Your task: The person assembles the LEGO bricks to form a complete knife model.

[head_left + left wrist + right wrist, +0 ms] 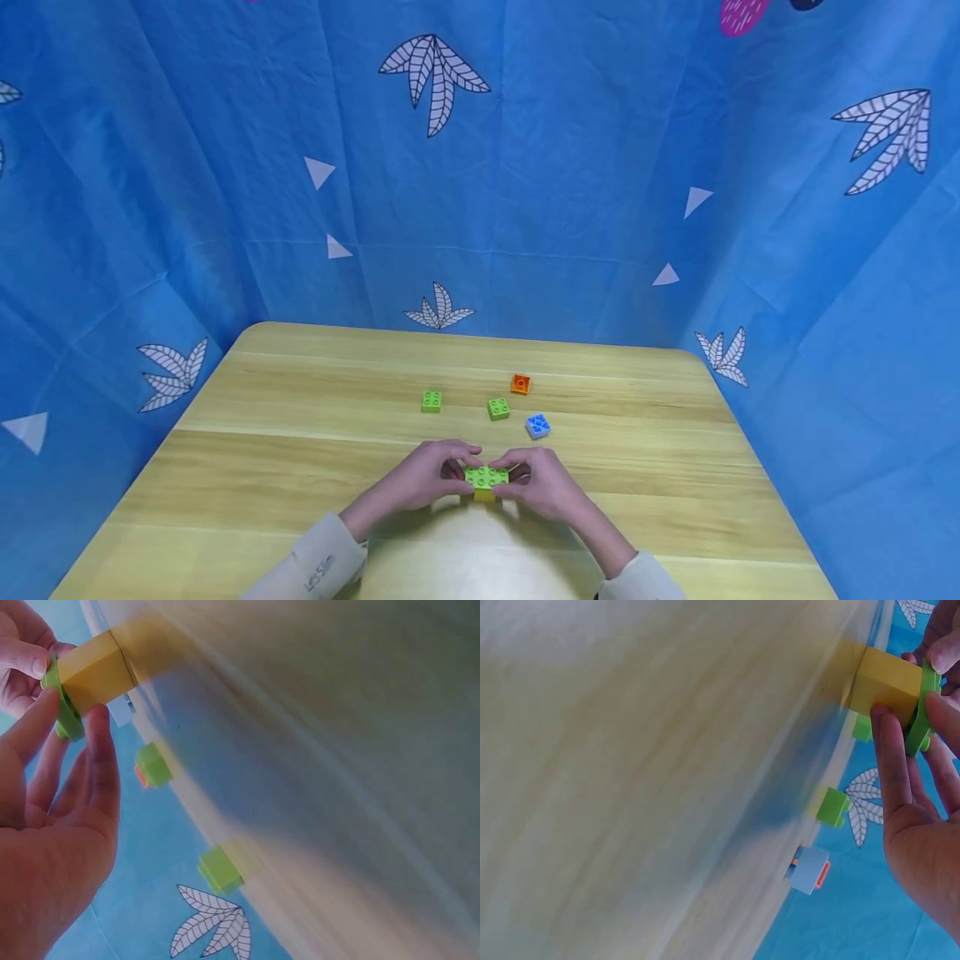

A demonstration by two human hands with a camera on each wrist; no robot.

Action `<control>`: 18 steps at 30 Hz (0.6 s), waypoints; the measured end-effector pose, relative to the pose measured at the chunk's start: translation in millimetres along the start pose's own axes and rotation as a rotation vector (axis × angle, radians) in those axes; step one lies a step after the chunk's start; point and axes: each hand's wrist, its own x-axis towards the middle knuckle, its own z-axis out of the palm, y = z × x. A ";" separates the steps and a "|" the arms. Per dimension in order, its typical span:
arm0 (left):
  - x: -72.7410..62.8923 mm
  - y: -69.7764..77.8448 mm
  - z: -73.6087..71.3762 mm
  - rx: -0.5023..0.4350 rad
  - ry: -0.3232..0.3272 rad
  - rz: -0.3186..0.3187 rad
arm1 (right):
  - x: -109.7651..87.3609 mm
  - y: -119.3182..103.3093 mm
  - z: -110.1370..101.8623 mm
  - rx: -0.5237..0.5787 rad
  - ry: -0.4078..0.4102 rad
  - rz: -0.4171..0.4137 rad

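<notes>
**Green eight-stud plate (486, 477) on top of yellow block (96, 671), gripped at both ends**

Left to right, all places relative to the plate:

- Left sleeve (318, 558): pale, dark lettering near cuff, left of plate and nearer the wearer.
- Left hand (420, 479): just left, clamped on plate's left end by near and far edges. One fingertip (97, 718) sits at yellow block's side; can't tell if it touches.
- Left green four-stud brick (431, 402): beyond plate, off to its left, studs up, loose.
- Plate itself: between the two hands, studs up, long side across. Overhangs yellow block left and right. Can't tell if fully seated. Yellow block is directly under it, on or just above wood-grain tabletop (300, 467); can't tell which.
- Second green four-stud brick (498, 409): beyond plate, slightly right, studs up, turned a little.
- Orange brick (521, 384): beyond plate, right, farthest back of the loose four. Looks underside up.
- Blue brick (537, 427): beyond plate, further right, rotated. Also looks underside up.
- Right hand (546, 485): just right, clamped on plate's right end, mirroring left.
- Right sleeve (643, 579): pale, right of plate, nearer the wearer.

Backdrop: blue leaf-print cloth (585, 167), well beyond plate and down both sides.
</notes>
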 end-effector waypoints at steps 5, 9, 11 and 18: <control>0.7 0.3 0.8 -0.010 -0.006 -0.014 | -0.3 0.6 -0.3 -0.001 -0.001 0.012; 0.9 1.0 1.4 -0.010 -0.006 -0.026 | -0.2 2.0 -0.1 0.004 0.001 0.024; 0.9 1.2 1.6 -0.001 -0.003 -0.029 | 0.1 2.7 -0.1 0.008 0.000 0.026; -0.8 1.2 -2.3 0.027 -0.015 -0.006 | 0.4 1.1 0.2 0.014 0.003 0.025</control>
